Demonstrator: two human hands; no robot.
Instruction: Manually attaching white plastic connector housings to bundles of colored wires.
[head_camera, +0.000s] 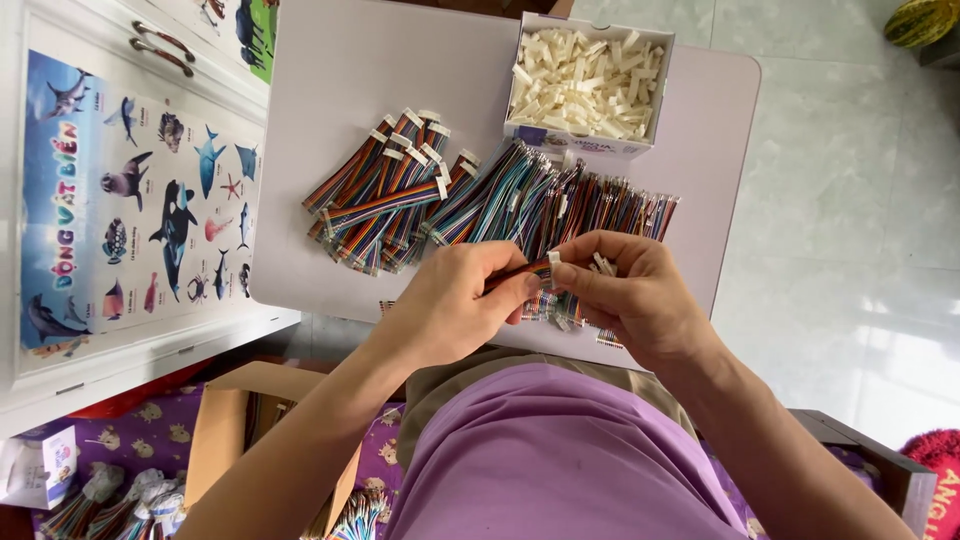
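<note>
At the far left of the frame we see a sea-animal poster (140, 200) on a cabinet door. Moving right, finished ribbon cables (385, 190) lie fanned on the white surface (330, 60), beside a pile of unfinished ones (560, 200). At centre, our left hand (450, 305) pinches one ribbon cable (520, 272) near its end; our right hand (630, 295) pinches a small white connector (553, 258) against that end. We judge that the wires should stay flat and aligned. At the upper right, a box of connectors (588, 85).
</note>
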